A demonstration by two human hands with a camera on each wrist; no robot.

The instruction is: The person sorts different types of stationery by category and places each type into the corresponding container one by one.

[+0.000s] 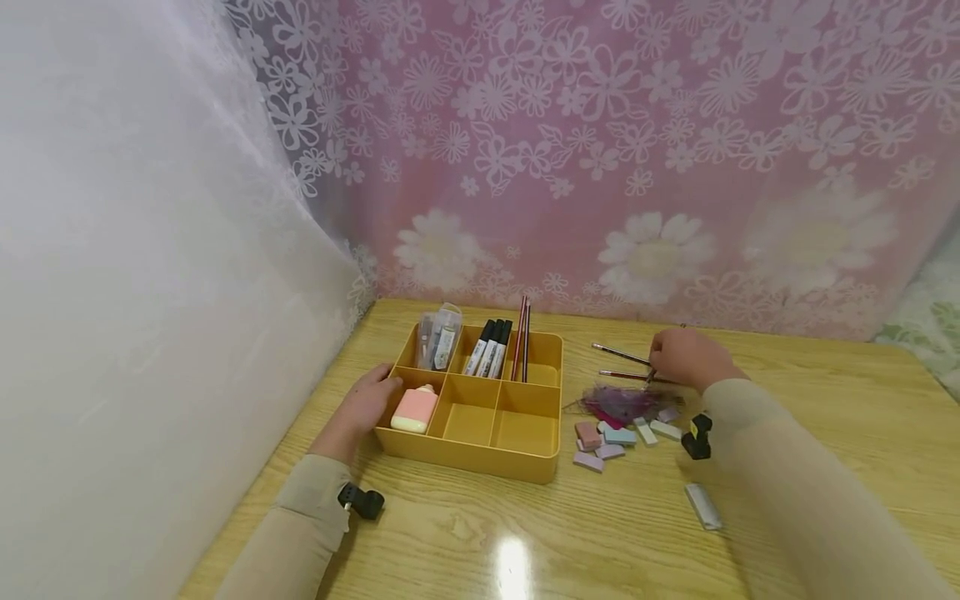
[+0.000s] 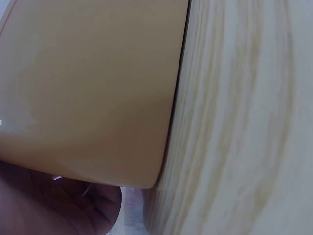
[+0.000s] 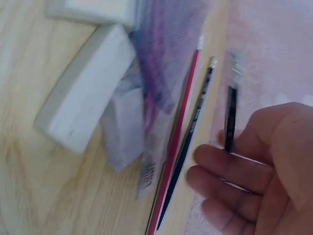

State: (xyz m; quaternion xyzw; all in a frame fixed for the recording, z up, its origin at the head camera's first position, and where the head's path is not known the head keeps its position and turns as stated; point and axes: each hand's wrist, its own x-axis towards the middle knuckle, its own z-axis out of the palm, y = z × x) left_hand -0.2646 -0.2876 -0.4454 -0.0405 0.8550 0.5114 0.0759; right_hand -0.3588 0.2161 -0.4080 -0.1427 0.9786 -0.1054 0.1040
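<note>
Wooden table point(image 1: 427, 533), right hand point(image 1: 693, 358) pinching dark pencil point(image 3: 230, 117), left hand point(image 1: 366, 400) touching yellow organizer point(image 1: 468, 465), its grip unclear

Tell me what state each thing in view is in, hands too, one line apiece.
Tray, partly filled
Left hand, touching the tray's left side
Right hand, pinching a pencil
Loose pencils, lying on the table
Pencils inside the tray, leaning upright
Markers, black caps on
Clear cases, propped in the far-left compartment
Pink bottle, lying in the near-left compartment
Erasers, clustered loose
Purple sheer item, lying beside erasers
Whitish block, lying apart
</note>
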